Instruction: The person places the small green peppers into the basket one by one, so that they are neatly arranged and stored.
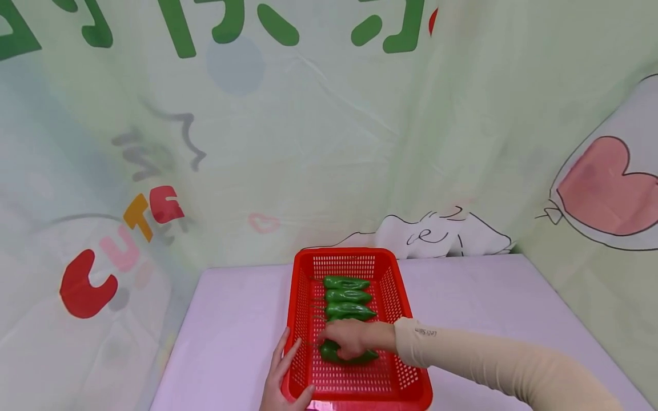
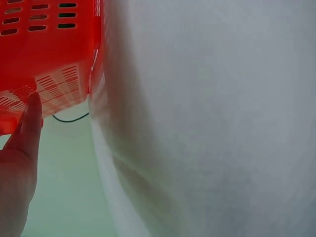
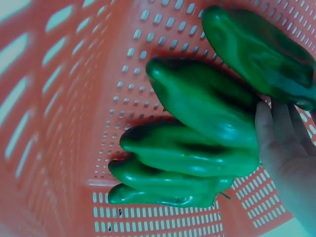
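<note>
Several long green peppers (image 1: 349,310) lie side by side in a red perforated plastic basket (image 1: 402,285). My right hand (image 1: 349,337) reaches in from the right, over the two nearest peppers. Its fingers and thumb straddle the stem end of the nearest green pepper (image 3: 261,57) and grip it. In the right wrist view, the hand's fingertips (image 3: 264,116) also touch the neighbouring pepper (image 3: 202,96). My left hand (image 1: 280,377) rests at the basket's near-left corner. Straight fingers touch its outer left side, and the thumb lies by the near rim. Part of the left hand is cut off.
The basket stands on a table with a pale lilac cover (image 1: 236,319). Behind and beside the table hangs a pale printed curtain (image 1: 319,142) with letters, hearts and line drawings. The basket's walls rise around the peppers.
</note>
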`<state>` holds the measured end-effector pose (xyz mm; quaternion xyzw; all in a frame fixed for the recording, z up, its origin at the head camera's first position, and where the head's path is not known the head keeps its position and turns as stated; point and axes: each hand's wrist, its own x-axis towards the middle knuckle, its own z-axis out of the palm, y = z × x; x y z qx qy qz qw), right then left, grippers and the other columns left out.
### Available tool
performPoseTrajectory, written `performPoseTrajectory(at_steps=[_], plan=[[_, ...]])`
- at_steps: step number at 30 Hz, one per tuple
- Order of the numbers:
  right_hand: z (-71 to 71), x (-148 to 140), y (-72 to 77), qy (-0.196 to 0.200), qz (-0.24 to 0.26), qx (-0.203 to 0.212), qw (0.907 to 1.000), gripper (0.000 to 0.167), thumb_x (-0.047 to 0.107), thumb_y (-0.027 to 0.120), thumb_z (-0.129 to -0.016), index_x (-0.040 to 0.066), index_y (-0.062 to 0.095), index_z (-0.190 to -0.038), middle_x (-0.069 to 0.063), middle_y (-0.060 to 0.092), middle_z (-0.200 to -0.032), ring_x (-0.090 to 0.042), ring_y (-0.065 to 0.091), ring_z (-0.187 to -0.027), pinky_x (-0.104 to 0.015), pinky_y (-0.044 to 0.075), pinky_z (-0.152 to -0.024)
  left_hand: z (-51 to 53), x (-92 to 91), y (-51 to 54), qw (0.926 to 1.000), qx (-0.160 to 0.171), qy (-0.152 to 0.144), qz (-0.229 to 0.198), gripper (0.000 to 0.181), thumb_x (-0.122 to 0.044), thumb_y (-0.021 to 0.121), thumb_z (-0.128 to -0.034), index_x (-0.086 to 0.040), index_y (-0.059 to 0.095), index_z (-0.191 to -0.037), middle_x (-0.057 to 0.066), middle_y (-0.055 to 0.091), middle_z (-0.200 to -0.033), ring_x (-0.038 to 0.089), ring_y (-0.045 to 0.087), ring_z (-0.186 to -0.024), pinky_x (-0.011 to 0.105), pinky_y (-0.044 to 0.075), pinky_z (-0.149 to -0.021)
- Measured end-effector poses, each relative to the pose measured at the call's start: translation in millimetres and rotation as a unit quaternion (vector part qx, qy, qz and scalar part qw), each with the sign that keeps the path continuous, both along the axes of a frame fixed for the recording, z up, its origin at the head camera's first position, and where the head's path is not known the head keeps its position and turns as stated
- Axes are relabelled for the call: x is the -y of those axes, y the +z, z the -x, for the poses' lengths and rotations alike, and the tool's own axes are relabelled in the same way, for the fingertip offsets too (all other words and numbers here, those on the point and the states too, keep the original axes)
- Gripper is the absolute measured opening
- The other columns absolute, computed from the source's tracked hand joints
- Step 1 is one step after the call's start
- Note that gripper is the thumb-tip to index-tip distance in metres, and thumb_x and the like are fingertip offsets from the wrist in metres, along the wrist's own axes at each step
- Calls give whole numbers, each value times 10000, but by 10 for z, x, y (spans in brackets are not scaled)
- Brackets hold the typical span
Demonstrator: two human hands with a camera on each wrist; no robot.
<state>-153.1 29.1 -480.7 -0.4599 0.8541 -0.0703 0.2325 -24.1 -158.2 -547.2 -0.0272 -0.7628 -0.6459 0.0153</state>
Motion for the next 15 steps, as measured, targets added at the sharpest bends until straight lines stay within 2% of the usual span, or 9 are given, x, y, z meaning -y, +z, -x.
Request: performPoseTrajectory(at_steps=[3,8,12,15], plan=[[37,1,28,-123,-62,-39,9999,435,50,761,-799,157,663,-1209,51,648,-1084,-27,564,-952,-226,527,-809,17,21,18,9998,91,-66,156,795,-297,805,-766,-261,451,-1477,-102,175,-1603,278,277,-1392,296,541,-905],[83,-35,118,-309,117,28,9995,389,102,752,-839,139,659,-1215,43,643,-1050,-39,549,-894,-228,515,-777,39,91,46,9973,-62,-149,717,770,-343,798,-779,-273,462,-1467,-91,178,-1602,278,304,-1382,289,535,-912],[101,-104,216,-345,392,-20,9986,371,126,730,-861,92,658,-1223,-7,659,-1094,-80,577,-964,-262,524,-842,68,170,34,9910,-279,-159,1297,764,-366,777,-803,-204,461,-1479,-78,194,-1607,286,336,-1380,277,535,-898],[116,-174,279,-451,612,29,9971,373,146,712,-890,70,646,-1249,-44,650,-1193,-143,583,-1113,-314,513,-951,91,232,47,9810,-355,-140,1900,800,-439,767,-790,-212,448,-1488,-100,196,-1604,272,305,-1398,326,564,-871]])
